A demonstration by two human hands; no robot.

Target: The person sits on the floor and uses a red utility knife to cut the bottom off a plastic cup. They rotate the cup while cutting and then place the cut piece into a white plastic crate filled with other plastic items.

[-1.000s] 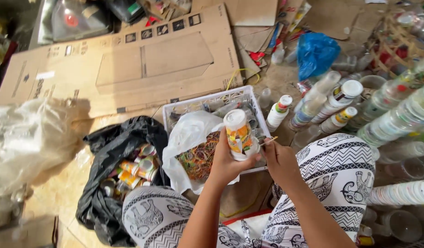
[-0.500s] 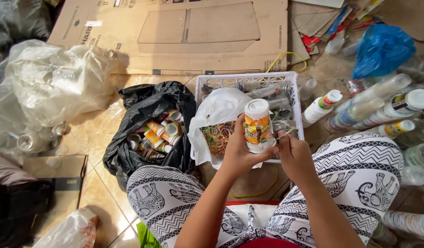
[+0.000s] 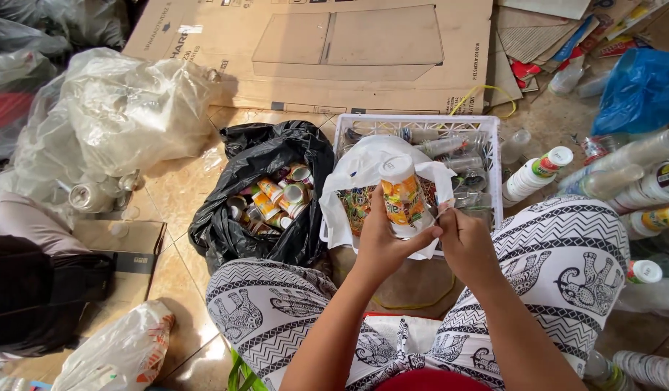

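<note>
bottle label (image 3: 402, 200): orange-yellow, held over crate | flattened cardboard box (image 3: 327, 51): tan (printed), beyond crate

Two hands, the left hand (image 3: 381, 242) and right hand (image 3: 465, 242), share one labelled bottle (image 3: 401, 195). One white crate (image 3: 421, 124), one black bag (image 3: 265, 156) and one blue bag (image 3: 638, 87) are in view. One large flattened cardboard box (image 3: 334, 43) lies beyond them.

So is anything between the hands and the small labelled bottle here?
No. The left hand grips the small bottle directly, and the right hand works at its label edge, with nothing visible between them, above the white bag.
</note>
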